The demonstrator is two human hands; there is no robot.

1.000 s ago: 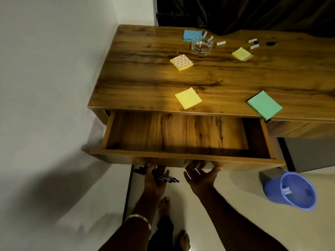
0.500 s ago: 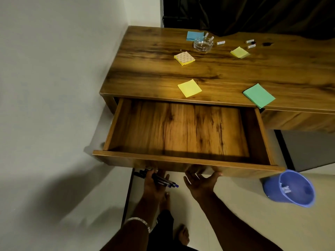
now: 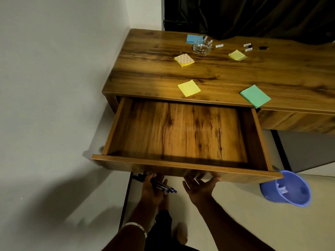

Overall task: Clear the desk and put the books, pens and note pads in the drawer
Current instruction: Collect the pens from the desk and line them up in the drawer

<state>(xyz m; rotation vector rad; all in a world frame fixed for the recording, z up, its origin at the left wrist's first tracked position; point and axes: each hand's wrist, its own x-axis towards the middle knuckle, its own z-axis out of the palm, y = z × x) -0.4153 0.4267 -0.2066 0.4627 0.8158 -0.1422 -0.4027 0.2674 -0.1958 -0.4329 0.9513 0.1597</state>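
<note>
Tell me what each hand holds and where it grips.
Left hand grips a bunch of pens around their middle. Right hand holds nothing; its fingers reach under the drawer front.

The wooden drawer (image 3: 181, 134) is pulled wide open. Yellow (image 3: 188, 88), green (image 3: 255, 96), blue (image 3: 193, 39) note pads lie flat on the surface (image 3: 148, 69). Blue pens (image 3: 155, 183) sit in the left hand (image 3: 154, 191).
</note>
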